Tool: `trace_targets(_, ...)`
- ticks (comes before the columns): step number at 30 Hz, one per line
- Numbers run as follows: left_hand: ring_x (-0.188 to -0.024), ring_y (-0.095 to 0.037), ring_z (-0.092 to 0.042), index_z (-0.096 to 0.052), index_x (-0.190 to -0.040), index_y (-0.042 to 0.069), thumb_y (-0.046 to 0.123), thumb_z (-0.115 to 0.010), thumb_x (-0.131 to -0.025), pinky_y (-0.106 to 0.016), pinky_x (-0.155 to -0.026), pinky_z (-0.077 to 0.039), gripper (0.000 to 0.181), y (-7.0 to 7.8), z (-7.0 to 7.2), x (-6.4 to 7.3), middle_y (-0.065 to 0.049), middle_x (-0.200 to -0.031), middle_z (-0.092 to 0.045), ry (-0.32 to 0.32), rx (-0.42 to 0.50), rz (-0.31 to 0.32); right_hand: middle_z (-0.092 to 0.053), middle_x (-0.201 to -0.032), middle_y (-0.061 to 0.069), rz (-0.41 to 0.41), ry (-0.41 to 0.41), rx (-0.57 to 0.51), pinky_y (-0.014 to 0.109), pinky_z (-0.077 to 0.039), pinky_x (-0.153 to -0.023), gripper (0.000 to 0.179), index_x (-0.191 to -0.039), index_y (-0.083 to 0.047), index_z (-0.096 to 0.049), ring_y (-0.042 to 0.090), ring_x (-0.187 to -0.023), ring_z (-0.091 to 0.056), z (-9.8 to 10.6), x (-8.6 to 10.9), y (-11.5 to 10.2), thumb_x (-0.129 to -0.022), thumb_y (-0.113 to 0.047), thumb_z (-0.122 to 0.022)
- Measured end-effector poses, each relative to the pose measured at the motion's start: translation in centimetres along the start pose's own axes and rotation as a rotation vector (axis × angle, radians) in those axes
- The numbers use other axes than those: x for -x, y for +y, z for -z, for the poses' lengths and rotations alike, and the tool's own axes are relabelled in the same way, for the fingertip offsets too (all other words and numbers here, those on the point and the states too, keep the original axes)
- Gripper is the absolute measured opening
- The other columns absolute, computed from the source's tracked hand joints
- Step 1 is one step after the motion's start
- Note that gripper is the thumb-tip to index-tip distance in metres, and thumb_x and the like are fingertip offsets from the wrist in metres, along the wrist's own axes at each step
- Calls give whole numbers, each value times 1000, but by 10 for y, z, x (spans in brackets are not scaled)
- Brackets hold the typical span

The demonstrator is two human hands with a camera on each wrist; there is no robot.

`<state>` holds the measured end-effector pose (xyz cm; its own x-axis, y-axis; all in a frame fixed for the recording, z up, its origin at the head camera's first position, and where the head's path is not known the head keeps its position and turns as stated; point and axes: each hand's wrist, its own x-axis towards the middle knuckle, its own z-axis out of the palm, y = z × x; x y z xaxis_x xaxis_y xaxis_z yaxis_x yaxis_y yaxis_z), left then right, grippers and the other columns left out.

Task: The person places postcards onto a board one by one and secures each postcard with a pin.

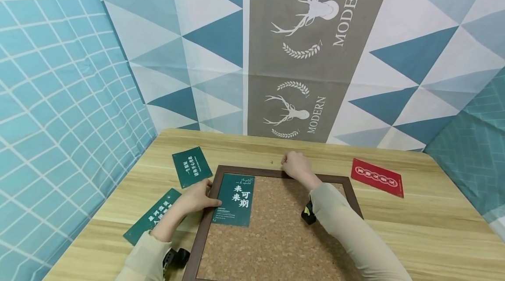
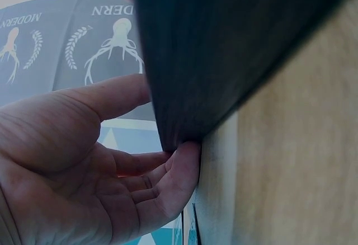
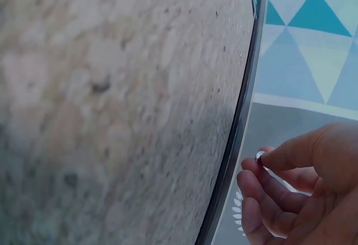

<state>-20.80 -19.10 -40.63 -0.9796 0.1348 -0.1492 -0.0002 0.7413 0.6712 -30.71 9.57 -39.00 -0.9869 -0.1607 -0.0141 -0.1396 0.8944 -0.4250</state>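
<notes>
A framed cork board (image 1: 276,237) lies on the table with a green card (image 1: 232,200) bearing white characters at its upper left corner. My left hand (image 1: 197,197) grips the board's left edge, its thumb reaching over the frame to the card. In the left wrist view, the fingers of that hand (image 2: 112,166) curl against the dark frame's side (image 2: 184,88). Beyond the board's top edge is my right hand (image 1: 297,168). In the right wrist view, this hand (image 3: 302,183) pinches a small shiny thumbtack (image 3: 259,156) between thumb and forefinger, apart from the board.
To the board's left lie a green card (image 1: 192,167) and a longer green card (image 1: 147,219), partly behind the left forearm. A red card (image 1: 377,177) lies on the right. One tiny object (image 1: 271,162) sits on the table (image 1: 236,151) behind the board.
</notes>
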Motion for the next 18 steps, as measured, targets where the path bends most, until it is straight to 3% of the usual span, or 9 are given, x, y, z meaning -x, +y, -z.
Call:
trace_targets(4,-69,-15,-56,-49,-113,-4,19,-74,-75,-31,-59,-46,52,0,0,0,-8,-86,-58,1,2,11,-55,-71,3,7,-7,-9,26,-30,-46,19,-78,-11,-61,13,-50,-38,0,1,-4,-88,-7,-45)
trace_targets(14,-69,-15,-56,-49,-114,-5,19,-74,-75,-31,-59,-46,52,0,-1,-1,-8,-85,-58,3,4,14,-63,-81,4,52,6,14,26,-35,-47,18,-87,-10,-66,14,-53,-47,-2,4,-12,-90,-12,-49)
trace_targets(18,-69,-15,-56,-49,-114,-4,19,-74,-74,-31,-59,-46,52,1,0,0,-8,-85,-58,4,-2,13,-62,-77,2,66,3,13,25,-31,-43,16,-89,-10,-66,13,-48,-43,-2,6,-16,-90,-13,-50)
